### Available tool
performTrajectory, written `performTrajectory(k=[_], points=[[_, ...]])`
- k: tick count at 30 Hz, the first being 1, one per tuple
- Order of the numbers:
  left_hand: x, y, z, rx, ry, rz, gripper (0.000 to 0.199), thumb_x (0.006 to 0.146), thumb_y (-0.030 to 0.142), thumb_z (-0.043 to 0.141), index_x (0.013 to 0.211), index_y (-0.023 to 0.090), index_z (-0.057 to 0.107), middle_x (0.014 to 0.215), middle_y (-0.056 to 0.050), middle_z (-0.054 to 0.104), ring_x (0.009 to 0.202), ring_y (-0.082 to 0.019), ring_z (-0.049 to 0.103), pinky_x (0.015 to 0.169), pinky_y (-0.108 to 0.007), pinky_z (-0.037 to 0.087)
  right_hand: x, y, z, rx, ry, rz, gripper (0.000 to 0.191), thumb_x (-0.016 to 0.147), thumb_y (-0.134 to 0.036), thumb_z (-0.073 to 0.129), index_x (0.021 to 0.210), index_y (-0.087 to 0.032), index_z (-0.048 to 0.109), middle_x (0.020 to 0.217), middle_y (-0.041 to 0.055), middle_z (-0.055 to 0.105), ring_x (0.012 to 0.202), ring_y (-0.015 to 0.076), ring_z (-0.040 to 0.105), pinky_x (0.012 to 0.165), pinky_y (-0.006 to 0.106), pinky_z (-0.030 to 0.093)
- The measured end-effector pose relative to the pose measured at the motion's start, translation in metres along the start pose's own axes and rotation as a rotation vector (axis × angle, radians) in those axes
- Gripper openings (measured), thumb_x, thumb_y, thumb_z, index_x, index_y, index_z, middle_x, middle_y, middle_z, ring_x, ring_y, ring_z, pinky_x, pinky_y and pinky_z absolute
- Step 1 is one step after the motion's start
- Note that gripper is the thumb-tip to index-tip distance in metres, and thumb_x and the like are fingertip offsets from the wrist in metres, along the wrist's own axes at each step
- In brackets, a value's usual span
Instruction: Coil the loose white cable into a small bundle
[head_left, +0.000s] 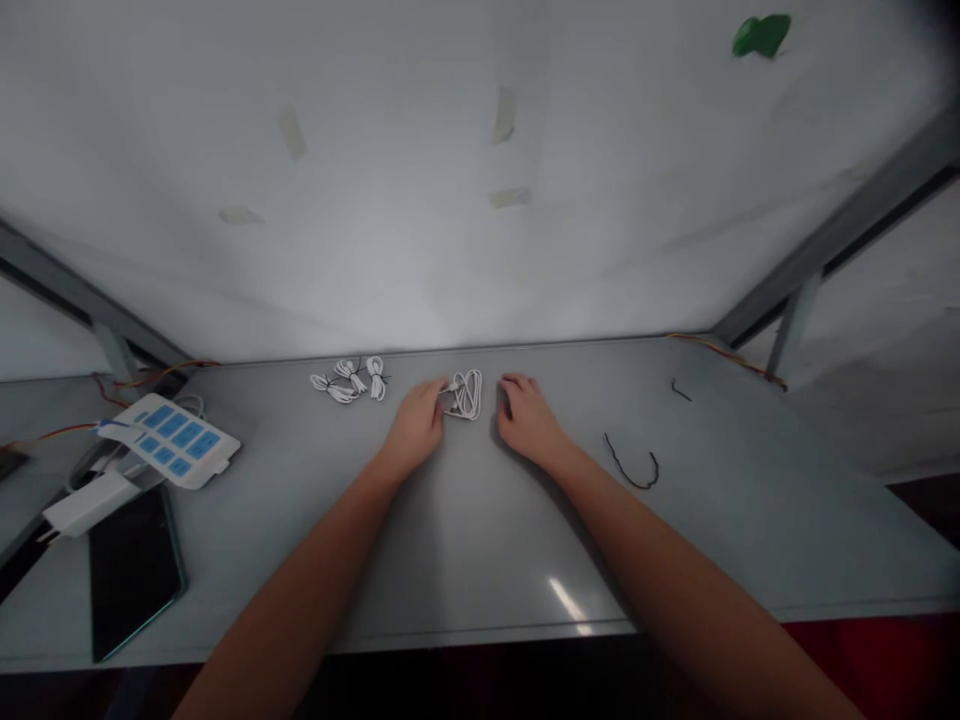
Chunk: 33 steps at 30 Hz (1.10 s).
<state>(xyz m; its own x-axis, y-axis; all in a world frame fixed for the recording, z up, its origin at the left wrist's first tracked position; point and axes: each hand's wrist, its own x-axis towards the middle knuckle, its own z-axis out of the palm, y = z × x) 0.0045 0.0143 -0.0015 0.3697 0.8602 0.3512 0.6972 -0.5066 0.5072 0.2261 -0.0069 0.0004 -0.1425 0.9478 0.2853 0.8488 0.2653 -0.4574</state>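
Noted loosely folded white cable (pixel 468 394) on grey bench (pixel 480 545) between left hand (pixel 415 428) and right hand (pixel 530 420). Cannot tell left grip at cable's left edge. Found right thumb and fingertips apart, just beside cable. Logged three tied white bundles (pixel 376 380) leftward, two black wires (pixel 645 486) rightward.

Through my feed the tabletop (pixel 487 560) looked like smooth grey painted metal, glossy enough to throw back a bright streak. I took the coiled cable (pixel 470 395) and the bundled cables (pixel 377 382) for smooth white plastic sheathing. The power strip (pixel 178 440) and the adapter (pixel 94 503) looked like hard white plastic, the tablet (pixel 135 570) dark, glassy and sleek. Behind, I saw a matt wall (pixel 390 270) with papery tape (pixel 505 112).
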Motion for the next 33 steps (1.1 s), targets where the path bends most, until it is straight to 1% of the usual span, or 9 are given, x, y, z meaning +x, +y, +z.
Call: performTrajectory(k=[3,7,11,13,17,19,24,29,33], points=[[-0.001,0.003,0.005,-0.063,-0.061,0.038,0.048,0.087,0.003,0.042,0.132,0.015,0.057,0.119,-0.014,0.067,0.114,-0.025,0.061,0.106,-0.045,0.05,-0.003,-0.003,0.006,0.153,-0.053,-0.115,0.05,0.08,-0.007,0.05,0.128,-0.007,0.066,0.14,0.0203,0.06,0.136,0.0281,0.05,0.119,0.043,0.038],[-0.003,0.009,0.006,-0.059,-0.079,0.012,0.034,0.081,-0.001,0.044,0.103,0.017,0.062,0.112,-0.013,0.064,0.106,-0.024,0.062,0.097,-0.043,0.054,-0.011,-0.013,0.008,0.403,-0.126,-0.177,0.053,0.073,-0.002,0.049,0.119,-0.017,0.071,0.134,0.0126,0.067,0.133,0.0236,0.056,0.119,0.045,0.038],[-0.004,0.012,0.001,-0.11,-0.071,0.037,0.026,0.076,-0.001,0.048,0.09,0.019,0.058,0.141,-0.018,0.053,0.133,-0.027,0.053,0.107,-0.045,0.049,-0.015,-0.02,0.004,0.572,-0.185,-0.163,0.053,0.072,0.001,0.046,0.114,-0.019,0.071,0.128,0.0091,0.07,0.129,0.0215,0.06,0.12,0.048,0.035],[-0.003,0.014,-0.001,-0.224,-0.094,0.037,0.026,0.077,0.0,0.048,0.09,0.02,0.057,0.143,-0.015,0.055,0.14,-0.026,0.048,0.112,-0.046,0.045,-0.015,-0.022,0.002,0.681,-0.209,-0.16,0.054,0.074,0.0,0.046,0.118,-0.021,0.069,0.128,0.0086,0.069,0.126,0.0209,0.061,0.118,0.046,0.039],[-0.001,0.02,0.0,-0.617,0.021,-0.233,0.007,0.088,0.02,0.055,0.095,0.02,0.056,0.113,-0.01,0.068,0.113,-0.025,0.063,0.104,-0.043,0.048,-0.014,-0.028,0.001,1.015,-0.204,-0.176,0.052,0.079,-0.009,0.062,0.128,-0.028,0.066,0.133,0.0079,0.065,0.125,0.0237,0.061,0.113,0.046,0.044],[0.0,0.026,0.001,-0.822,0.051,-0.401,0.012,0.09,0.031,0.056,0.092,0.019,0.055,0.097,-0.007,0.069,0.097,-0.023,0.065,0.095,-0.039,0.052,-0.015,-0.032,0.0,1.187,-0.214,-0.141,0.052,0.079,-0.017,0.072,0.129,-0.031,0.065,0.133,0.0068,0.065,0.125,0.0251,0.062,0.113,0.048,0.045],[-0.002,0.041,-0.004,-1.229,-0.174,-0.664,0.02,0.091,0.033,0.052,0.094,0.016,0.061,0.085,-0.009,0.071,0.072,-0.02,0.067,0.07,-0.033,0.057,-0.013,-0.036,-0.006,1.584,-0.244,0.11,0.029,0.088,-0.043,0.068,0.113,-0.027,0.069,0.118,0.0064,0.072,0.115,0.0264,0.067,0.112,0.053,0.047],[-0.006,0.046,-0.013,-1.259,-0.218,-0.75,0.031,0.098,0.035,0.045,0.092,0.011,0.063,0.078,-0.012,0.071,0.064,-0.019,0.07,0.064,-0.03,0.057,-0.007,-0.023,0.002,1.44,-0.146,0.161,0.045,0.072,-0.035,0.082,0.112,-0.029,0.063,0.126,0.0058,0.066,0.121,0.0269,0.064,0.111,0.052,0.048],[-0.006,0.044,-0.014,-1.131,-0.147,-0.784,0.023,0.102,0.034,0.043,0.09,0.016,0.053,0.072,-0.009,0.07,0.054,-0.016,0.066,0.053,-0.026,0.053,-0.006,-0.015,0.005,1.014,0.159,0.13,0.055,0.078,-0.031,0.073,0.13,-0.028,0.054,0.15,0.0128,0.045,0.133,0.0288,0.054,0.099,0.048,0.057]])
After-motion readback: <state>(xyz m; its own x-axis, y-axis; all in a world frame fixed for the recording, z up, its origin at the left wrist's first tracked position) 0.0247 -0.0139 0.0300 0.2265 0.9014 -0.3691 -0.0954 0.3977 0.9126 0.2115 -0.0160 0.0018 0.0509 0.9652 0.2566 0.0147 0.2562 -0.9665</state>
